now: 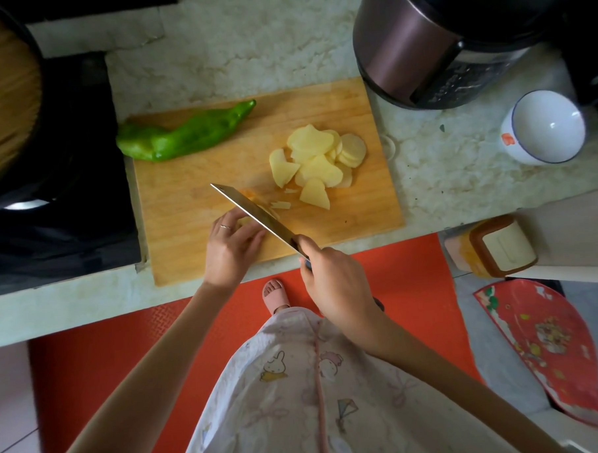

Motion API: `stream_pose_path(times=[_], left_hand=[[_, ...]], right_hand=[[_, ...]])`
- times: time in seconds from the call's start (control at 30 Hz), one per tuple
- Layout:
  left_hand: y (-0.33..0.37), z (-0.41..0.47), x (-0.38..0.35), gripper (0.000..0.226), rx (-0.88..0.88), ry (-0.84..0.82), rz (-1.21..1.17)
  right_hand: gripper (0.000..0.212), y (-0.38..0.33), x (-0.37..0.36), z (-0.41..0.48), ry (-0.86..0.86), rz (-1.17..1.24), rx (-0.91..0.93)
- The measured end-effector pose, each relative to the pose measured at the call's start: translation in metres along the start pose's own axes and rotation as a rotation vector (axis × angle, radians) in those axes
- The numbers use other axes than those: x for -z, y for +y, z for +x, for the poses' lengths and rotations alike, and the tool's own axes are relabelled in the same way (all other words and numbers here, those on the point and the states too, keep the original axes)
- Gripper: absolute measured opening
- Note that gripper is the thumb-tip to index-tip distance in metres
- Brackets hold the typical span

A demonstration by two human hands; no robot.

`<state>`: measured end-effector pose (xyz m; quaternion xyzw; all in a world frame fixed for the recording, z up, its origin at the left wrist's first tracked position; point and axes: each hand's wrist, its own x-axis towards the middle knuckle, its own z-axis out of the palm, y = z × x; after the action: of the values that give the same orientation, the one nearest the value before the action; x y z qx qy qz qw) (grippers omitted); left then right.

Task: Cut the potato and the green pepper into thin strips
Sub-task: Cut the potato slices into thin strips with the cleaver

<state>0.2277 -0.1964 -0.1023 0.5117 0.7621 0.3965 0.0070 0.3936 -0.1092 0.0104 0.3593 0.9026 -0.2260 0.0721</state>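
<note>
One knife (252, 214) gripped by right hand (334, 279), left hand (231, 246) holding potato (244, 222), pepper (184, 135), bowl (516, 145) nearby

The person wears a pale whitish-pink garment (298, 397), seen in the lower middle of the frame. It is printed with small cartoons: a white rabbit, a kite and pink bows. A pink strip runs down its front. Both arms are bare. A thin silver ring (225, 226) circles a finger of the left grip (231, 244). One foot wears a pink open-toed slipper (276, 295).
</note>
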Motion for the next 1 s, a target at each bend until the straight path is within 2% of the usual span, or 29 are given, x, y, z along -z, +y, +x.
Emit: stream_pose_path(times=[0.33,0.53,0.63,0.8,1.0], left_hand=[[0.003,0.002,0.0,0.029,0.002,-0.01,0.073],[0.003,0.004,-0.002,0.008,-0.038,0.025,0.083],[0.005,0.004,-0.002,0.01,-0.039,0.042,0.094],[0.009,0.005,0.0,0.03,-0.032,0.061,0.107],[0.008,0.005,0.0,0.02,-0.043,0.049,0.109]], right_hand=[[0.029,-0.007,0.001,-0.001,0.057,0.012,0.006],[0.023,-0.006,0.003,0.001,0.004,0.035,0.008],[0.022,-0.008,0.002,0.002,0.0,0.023,-0.021],[0.02,-0.013,0.004,0.001,0.0,-0.044,-0.049],[0.024,-0.022,0.006,0.0,0.036,-0.085,-0.079]])
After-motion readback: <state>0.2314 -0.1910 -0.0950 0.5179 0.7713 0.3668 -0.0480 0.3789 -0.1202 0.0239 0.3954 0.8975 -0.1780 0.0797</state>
